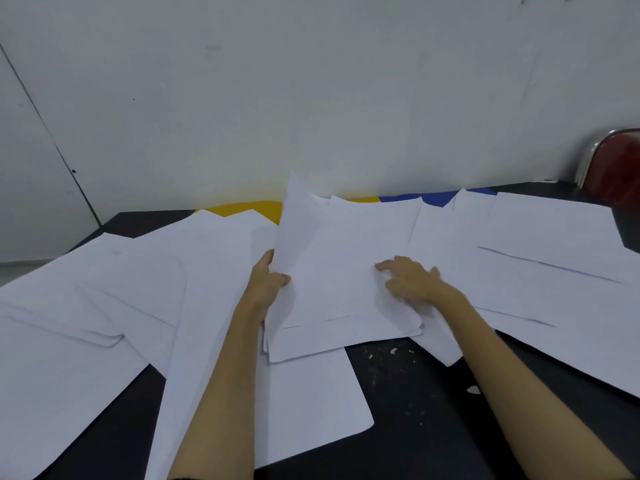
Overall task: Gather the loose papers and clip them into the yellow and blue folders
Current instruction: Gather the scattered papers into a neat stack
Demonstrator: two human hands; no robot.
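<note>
Against the far wall, a yellow folder (254, 208) and a blue folder (412, 198) lie flat on the black table (426, 410), both largely buried under loose white papers (104, 289); their contents cannot be seen. At centre, the left hand (268, 282) pinches the left edge of a small stack of sheets (332, 271), lifting that side. The right hand (410, 280) presses on the stack, fingers slightly bent. Crumbs (393, 351) dot the near tabletop. A red chair (616, 161) stands far right.
</note>
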